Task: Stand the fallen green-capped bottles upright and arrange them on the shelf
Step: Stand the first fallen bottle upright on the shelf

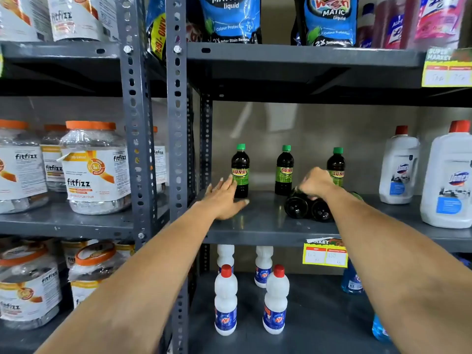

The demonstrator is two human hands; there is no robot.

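On the middle shelf (255, 226) three green-capped bottles stand upright in a spaced row toward the back: the left bottle (240, 172), the middle bottle (284, 172) and the right bottle (336, 167). In front of the right one, two more lie fallen side by side, the near fallen bottle (296, 206) and the second fallen bottle (320, 212); their dark round bases face the camera, so their long axes run front to back, with the caps pointing away toward the rear wall and hidden from view. The right hand (315, 183) is directly on top of this pair, knuckles up and fingers curled down over the bottles' upper sides; it looks like a closing grasp on one of them, though which bottle it holds, and how firmly, cannot be told because the hand covers the contact. The left hand (224, 198) lies flat and released, fingers spread, on the shelf just beside and touching the base of the left bottle, gripping nothing. The right hand is plainly the nearer one to the fallen pair, and since the caps point rearward, the likely next move is to lift a bottle and swing its cap end up and toward the person, then set its base down in line with the row. Large white jugs (398, 169) stand to the right.
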